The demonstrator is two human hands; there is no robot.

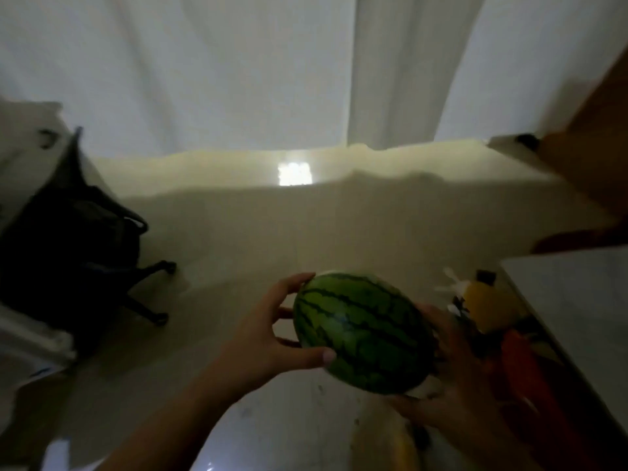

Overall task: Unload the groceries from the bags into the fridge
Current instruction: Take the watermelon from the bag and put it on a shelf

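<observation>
A small striped green watermelon (363, 331) is held in the air between both hands, low in the middle of the view. My left hand (268, 334) grips its left end with thumb below and fingers on top. My right hand (455, 379) cups it from the right and underneath. To the right, below the melon, lie blurred groceries: something yellow (489, 307) and something red-orange (520, 358), with a white plastic piece (452, 283) beside them. No fridge is recognisable in the dim, blurred view.
A black bag with straps (71, 246) sits on the pale floor at the left. White curtains (272, 69) hang ahead. A white flat surface (577, 294) and a brown panel (598, 141) stand at the right. A yellowish object (390, 447) lies at the bottom.
</observation>
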